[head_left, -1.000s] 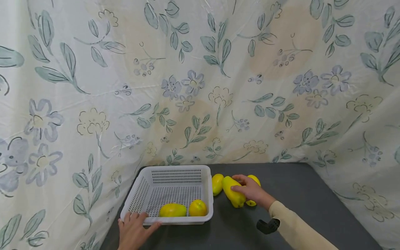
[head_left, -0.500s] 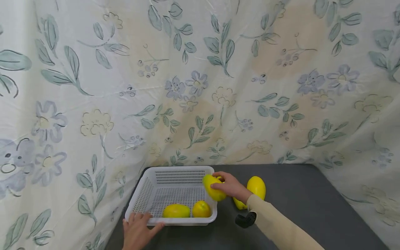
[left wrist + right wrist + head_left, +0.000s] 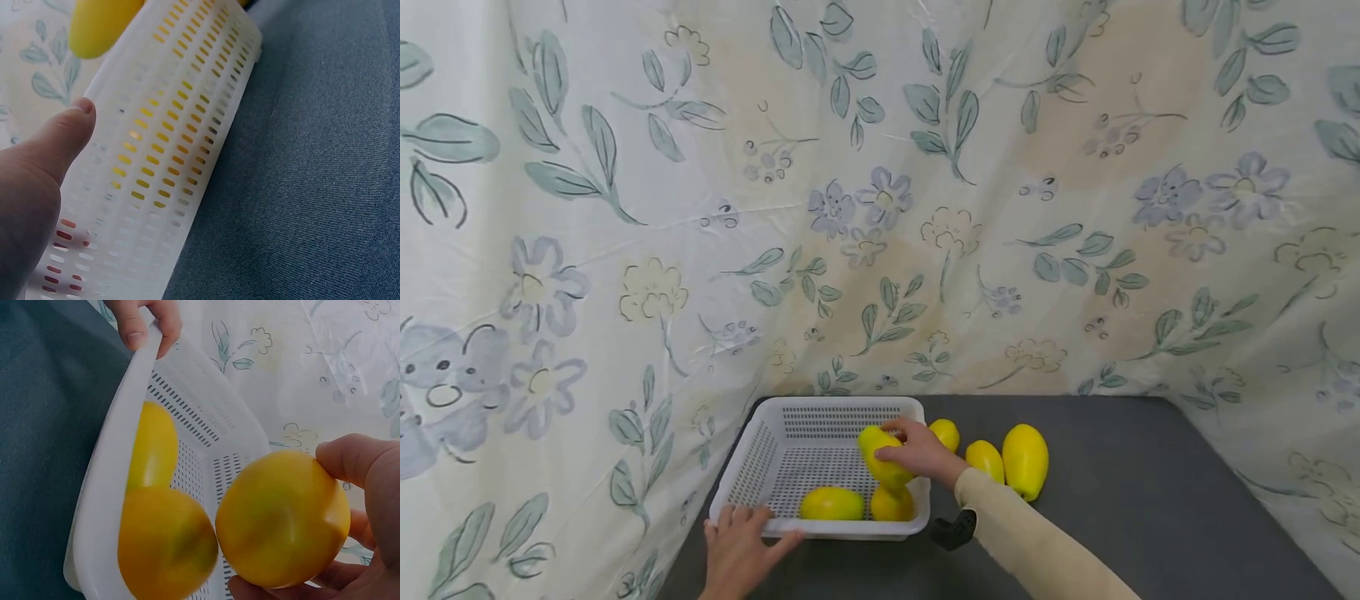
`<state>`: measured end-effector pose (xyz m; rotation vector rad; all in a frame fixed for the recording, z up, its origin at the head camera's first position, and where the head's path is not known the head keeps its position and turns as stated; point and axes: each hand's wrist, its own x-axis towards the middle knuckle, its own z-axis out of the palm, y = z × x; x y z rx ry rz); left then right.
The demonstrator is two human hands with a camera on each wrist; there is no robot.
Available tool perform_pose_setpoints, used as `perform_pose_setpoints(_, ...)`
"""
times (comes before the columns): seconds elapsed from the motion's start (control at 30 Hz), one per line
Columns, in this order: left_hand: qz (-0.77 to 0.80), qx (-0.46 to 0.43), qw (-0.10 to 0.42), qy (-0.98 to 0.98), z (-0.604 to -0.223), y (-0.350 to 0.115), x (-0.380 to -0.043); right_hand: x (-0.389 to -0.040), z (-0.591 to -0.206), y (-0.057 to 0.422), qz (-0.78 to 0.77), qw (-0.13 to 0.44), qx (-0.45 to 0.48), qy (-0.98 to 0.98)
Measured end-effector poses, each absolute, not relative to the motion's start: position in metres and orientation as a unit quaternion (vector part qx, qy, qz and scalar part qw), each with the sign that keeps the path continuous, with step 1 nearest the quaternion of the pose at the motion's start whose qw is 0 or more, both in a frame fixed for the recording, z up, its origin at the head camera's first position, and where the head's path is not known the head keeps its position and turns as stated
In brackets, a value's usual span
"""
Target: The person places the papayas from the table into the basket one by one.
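My right hand [image 3: 922, 452] grips a yellow mango [image 3: 878, 458] over the right part of a white plastic basket [image 3: 835, 403]. In the right wrist view, the thumb lies on top of this mango and the fingers curl under it. My left hand [image 3: 741, 548] holds the basket's near left rim, with its thumb outside and its fingers over the inner side. Inside the basket, along the near wall, lie a greenish-yellow mango [image 3: 832, 504] and a rounder-looking one [image 3: 892, 506]. The held mango partly overlaps the rounder one in the head view.
Right of the basket, three more yellow mangoes lie on the dark table [image 3: 1120, 483]: one by the rim [image 3: 945, 434], a middle one [image 3: 985, 459] and a large one [image 3: 1026, 461]. A floral curtain [image 3: 880, 250] hangs behind and at the sides.
My right hand has carried the mango left from the table, across the basket's right rim and over its inside. My left hand keeps its hold on the rim.
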<state>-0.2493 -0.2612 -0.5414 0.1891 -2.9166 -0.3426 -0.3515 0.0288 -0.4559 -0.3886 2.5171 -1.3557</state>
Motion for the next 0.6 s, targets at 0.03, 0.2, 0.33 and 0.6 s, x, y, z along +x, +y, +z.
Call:
perform_pose_setpoints(0.03, -0.117, 0.065, 0.097, -0.986, -0.541, -0.261, -0.25, -0.351, -0.456, 0.027, -0.468, 0.129, -0.134, 0.864)
perform_pose_setpoints(0.2, -0.117, 0.066, 0.094, -0.986, -0.54, -0.261, -0.251, -0.35, -0.458, 0.02, -0.477, 0.136, -0.132, 0.858)
perform_pose_setpoints(0.33, -0.117, 0.067, 0.096, -0.986, -0.539, -0.261, -0.251, -0.35, -0.462, 0.014, -0.487, 0.126, -0.127, 0.855)
perform_pose_setpoints(0.6, -0.125, 0.079, 0.073, -0.986, -0.537, -0.258, -0.249, -0.347, -0.474, 0.001, -0.493, 0.116, -0.119, 0.854)
